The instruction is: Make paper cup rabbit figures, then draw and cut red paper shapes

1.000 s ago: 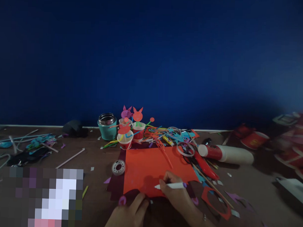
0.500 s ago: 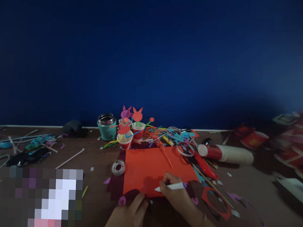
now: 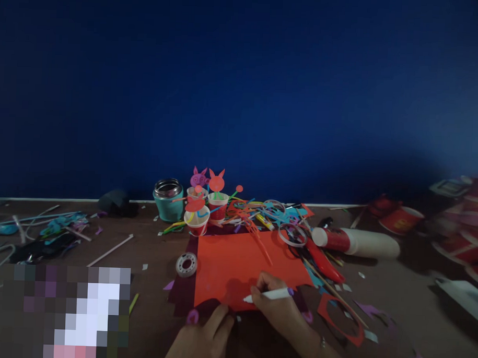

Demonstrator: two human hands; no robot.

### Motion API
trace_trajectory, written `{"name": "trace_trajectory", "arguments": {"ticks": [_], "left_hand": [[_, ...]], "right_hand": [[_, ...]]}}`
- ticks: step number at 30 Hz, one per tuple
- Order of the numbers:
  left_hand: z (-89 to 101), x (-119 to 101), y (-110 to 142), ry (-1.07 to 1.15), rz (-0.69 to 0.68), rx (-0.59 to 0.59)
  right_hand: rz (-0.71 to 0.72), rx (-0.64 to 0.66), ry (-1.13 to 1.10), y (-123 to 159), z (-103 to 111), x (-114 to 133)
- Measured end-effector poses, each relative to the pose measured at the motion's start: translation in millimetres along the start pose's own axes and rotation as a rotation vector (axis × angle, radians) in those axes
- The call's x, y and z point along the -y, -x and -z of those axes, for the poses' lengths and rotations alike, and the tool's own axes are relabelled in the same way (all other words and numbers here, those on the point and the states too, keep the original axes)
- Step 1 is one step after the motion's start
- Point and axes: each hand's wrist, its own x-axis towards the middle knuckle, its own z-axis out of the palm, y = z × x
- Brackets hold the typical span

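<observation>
A sheet of orange-red paper lies on a dark purple sheet on the table. My right hand is closed round a white marker with a purple end; its tip points left, at or just above the paper's lower part. My left hand rests at the near edge of the paper, fingers stretched and holding nothing I can see. A small pink-purple paper piece sits beside its fingers. To the upper left of the hands lies a roll of tape.
Behind the paper stand paper cups with paper animal figures and a teal jar. A heap of coloured strips, a white-and-red bottle and a cut orange ring lie to the right. Blurred pixels hide the lower left.
The marker tip has shifted very slightly left, with my right hand around it. My left hand and the paper look the same.
</observation>
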Motion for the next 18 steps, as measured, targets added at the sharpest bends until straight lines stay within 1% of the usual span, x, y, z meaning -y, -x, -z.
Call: {"name": "trace_trajectory", "arguments": {"ticks": [4,9,14,18], "left_hand": [[-1.2,0.6,-0.6,-0.006,-0.002,0.000],[2.7,-2.4,0.0,-0.041,0.034,0.007],[2.0,-2.1,1.4,-0.019,0.022,-0.032],[0.9,-1.0,1.0,0.007,0.005,-0.010]], "right_hand": [[-0.025,-0.014,0.001,0.2,-1.0,-1.1],[0.011,-0.006,0.005,0.1,-0.7,-2.1],[-0.007,0.008,-0.004,-0.1,-0.8,-3.0],[0.001,0.015,-0.023,-0.7,-1.6,-4.3]]}}
